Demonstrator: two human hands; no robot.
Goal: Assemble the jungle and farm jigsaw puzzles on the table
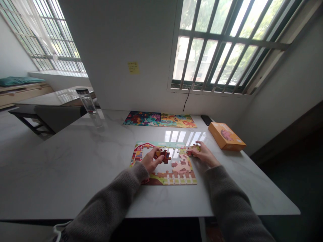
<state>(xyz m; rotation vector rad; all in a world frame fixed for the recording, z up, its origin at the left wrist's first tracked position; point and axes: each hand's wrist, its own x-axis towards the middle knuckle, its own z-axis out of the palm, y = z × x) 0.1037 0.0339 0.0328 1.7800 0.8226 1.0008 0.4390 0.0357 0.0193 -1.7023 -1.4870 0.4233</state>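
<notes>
A partly filled farm puzzle point(176, 180) lies flat on the white marbled table point(75, 168), its border joined around an open middle. Over the left part of that middle, my left hand point(150, 160) is closed on a brown puzzle piece point(166, 156). At the puzzle's upper right edge, my right hand point(205, 154) holds a pink and green puzzle piece point(194, 148) between thumb and fingers. Pink pig pieces point(183, 165) fill the right side of the puzzle, above a white fence strip.
Two colourful picture sheets point(142, 118) point(179, 120) lie near the wall. An orange box point(225, 136) and a black phone point(207, 120) are at the back right. A clear bottle point(87, 102) stands at the back left.
</notes>
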